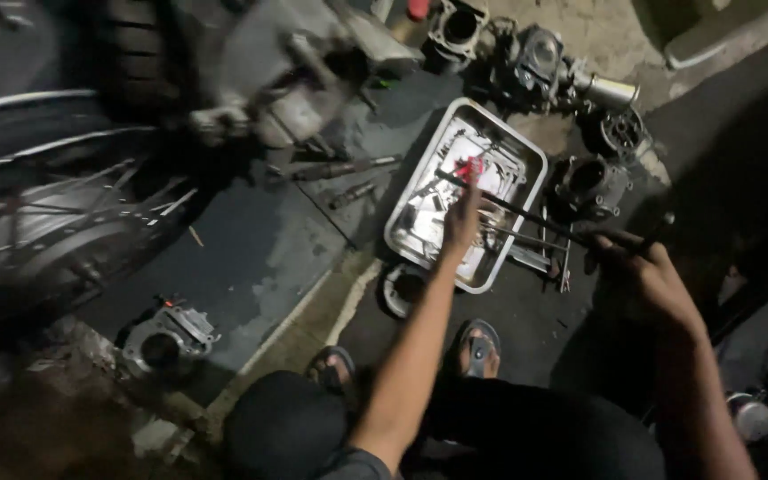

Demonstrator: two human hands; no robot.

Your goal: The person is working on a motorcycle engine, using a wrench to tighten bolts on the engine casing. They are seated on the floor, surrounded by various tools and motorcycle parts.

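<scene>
Left hand (pixel 462 218): reached forward over the metal tray (pixel 526 151), its fingers blurred and pointed into the tray toward a small red item (pixel 469 167); whether they were spread or pinching anything could not be told.

Right hand (pixel 646 271): held to the right of the tray, fingers curled shut around the near end of a long dark rod (pixel 526 213). The rod ran slantwise from that hand up and left across the tray, its far end near the red item.

Metal tray: rectangular, shiny, set on the dark floor (pixel 251 249) ahead of the person's sandalled feet (pixel 480 348), holding a jumble of small bright tools and parts.

Engine cylinder, near left (pixel 166 342): on the floor, well apart from the tray, with red detail on its top edge.

Engine parts, far side (pixel 535 62): several castings with round bores, clustered beyond the tray.

Casting with round bore (pixel 590 182): just beside the tray's right edge.

Spoked wheel (pixel 46 196): at the left, blurred, with an engine block (pixel 286 80) beside it.

Two loose bolts or shafts (pixel 340 178): on the floor between the engine block and the tray.
</scene>
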